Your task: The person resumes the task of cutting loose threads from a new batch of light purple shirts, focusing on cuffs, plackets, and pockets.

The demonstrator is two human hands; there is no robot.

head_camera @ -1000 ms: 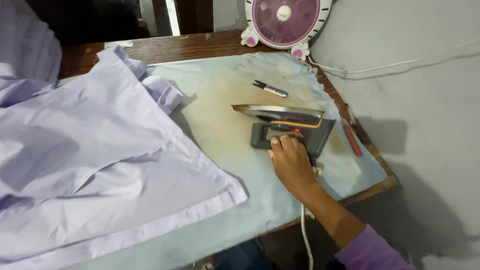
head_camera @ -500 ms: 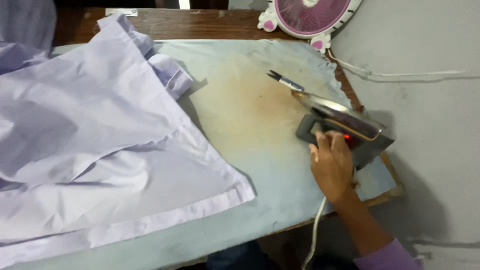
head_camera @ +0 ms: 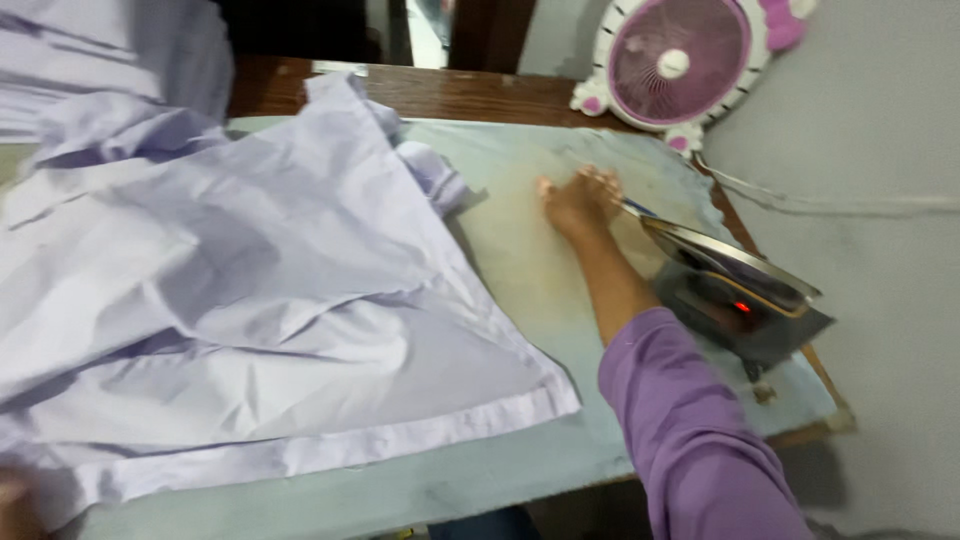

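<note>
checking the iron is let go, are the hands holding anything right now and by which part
The right hand holds nothing; it lies open on the board cover, apart from the iron. The left hand is mostly out of frame, so cannot tell.

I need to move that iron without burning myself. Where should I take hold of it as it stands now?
Grip the dark handle of the iron, coming from the near, table-edge side. The iron stands tipped up on its heel with the shiny soleplate facing up and away, and a red light is lit, so keep your fingers off the metal.
</note>
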